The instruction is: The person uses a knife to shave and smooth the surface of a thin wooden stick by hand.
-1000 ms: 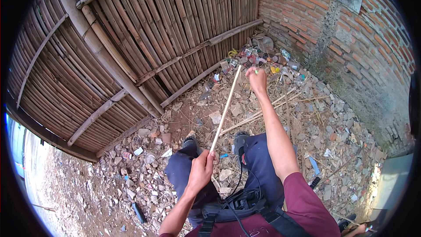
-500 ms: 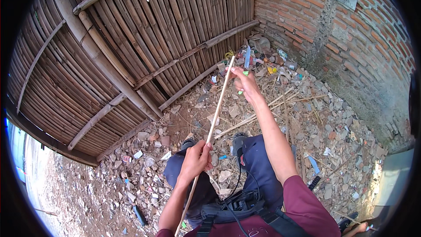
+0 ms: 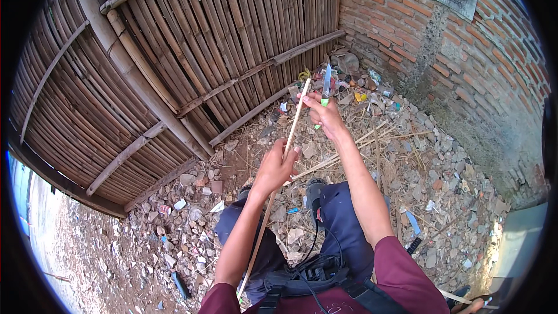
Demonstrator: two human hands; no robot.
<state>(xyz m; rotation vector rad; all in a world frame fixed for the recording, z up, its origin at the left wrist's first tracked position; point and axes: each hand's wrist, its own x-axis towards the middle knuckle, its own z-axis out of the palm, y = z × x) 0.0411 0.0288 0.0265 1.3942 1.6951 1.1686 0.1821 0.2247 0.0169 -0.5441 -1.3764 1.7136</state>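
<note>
A long, pale bamboo strip [image 3: 296, 117] slants from my lap up toward the fence corner. My left hand [image 3: 275, 168] is closed round its middle, the strip passing under the palm and fingers. At the strip's upper end, my right hand [image 3: 328, 117] grips a knife [image 3: 327, 81] with a green handle, its blade pointing up and away from me. The thumb and forefinger of that hand also touch the strip close to its tip. The strip's lower part runs beside my left forearm, between my legs.
Several cut bamboo strips [image 3: 372, 137] lie on the rubble ahead. A bamboo fence [image 3: 232, 40] meets a brick wall [image 3: 389, 29] behind a litter heap. A dark object [image 3: 181, 285] lies at lower left. Another person's hand [image 3: 474, 306] shows at lower right beside a strip.
My left hand has slid up the strip, away from my body and closer to my right hand. The right hand has turned slightly, still with the knife, and stays near the tip.
</note>
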